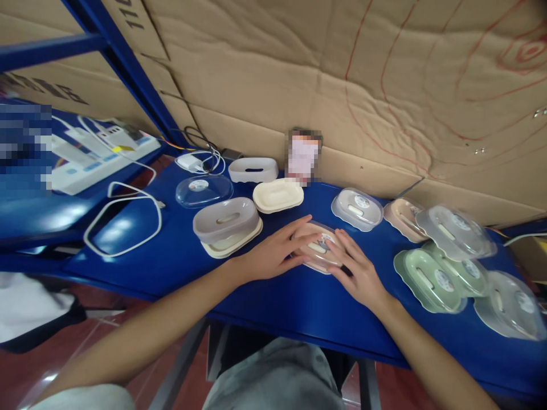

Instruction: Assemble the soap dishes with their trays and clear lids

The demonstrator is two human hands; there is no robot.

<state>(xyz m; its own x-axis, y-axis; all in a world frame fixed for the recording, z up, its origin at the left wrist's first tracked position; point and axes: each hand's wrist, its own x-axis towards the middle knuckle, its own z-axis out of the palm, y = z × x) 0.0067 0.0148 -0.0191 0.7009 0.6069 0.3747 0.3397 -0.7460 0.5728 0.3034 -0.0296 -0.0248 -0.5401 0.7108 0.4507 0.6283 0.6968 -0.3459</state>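
Note:
A pink soap box (315, 261) with a clear lid and a round label lies on the blue table in front of me. My left hand (280, 249) reaches over its left side, fingers stretched across the lid and thumb by the near edge. On the right side, my right hand (356, 270) rests with bent fingers over the lid and the thumb at the near rim. Both hands clasp the box between them. Left of it, a grey soap tray (226, 219) sits on a cream tray (235, 246). Behind these are a cream dish (278, 195) and a clear lid (204, 191).
Lidded soap boxes stand to the right: grey (358, 209), pink (404, 219), green (431, 279) and several more, some stacked. Another grey tray (253, 169) and a phone (303, 156) are at the back by the cardboard. A white cable (123, 250) and power strip (102, 162) lie left.

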